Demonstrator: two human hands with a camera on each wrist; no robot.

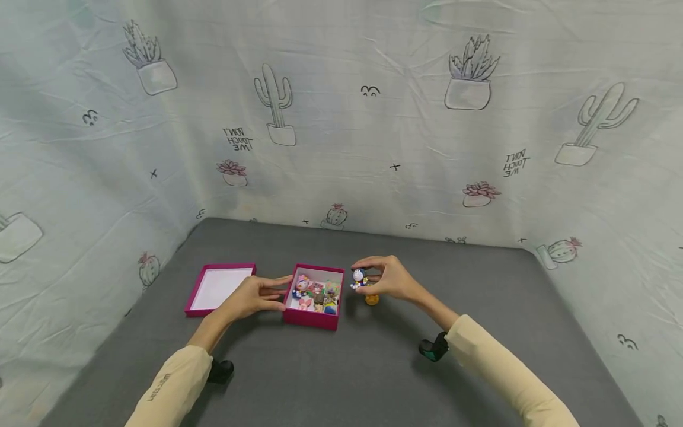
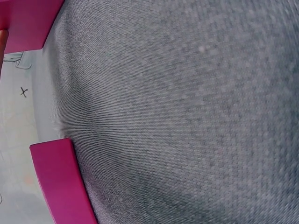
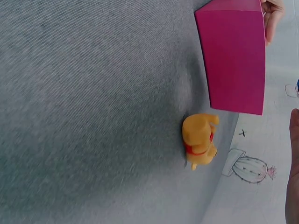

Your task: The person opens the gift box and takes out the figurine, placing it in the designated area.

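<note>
A pink box [image 1: 311, 319] with a pale inside holds several small, colorful toy figurines [image 1: 318, 295]. Along its left side, my left hand [image 1: 252, 298] touches the wall with extended fingers. Just right of the box and raised over the table, my right hand [image 1: 392, 279] pinches a blue-and-white toy figurine [image 1: 359, 277] between thumb and fingers. Under that hand, a yellow toy figurine with a red band [image 3: 198, 138] lies on the cloth, partly covered in the head view. Only a fingertip of the left hand shows in the left wrist view.
A pink box lid [image 1: 221, 289], white side up, lies left of the box. Grey cloth [image 1: 368, 379] covers the table. Behind it hangs a pale curtain [image 1: 341, 118] printed with cacti. A dark wrist device [image 1: 434, 347] hangs below the right sleeve.
</note>
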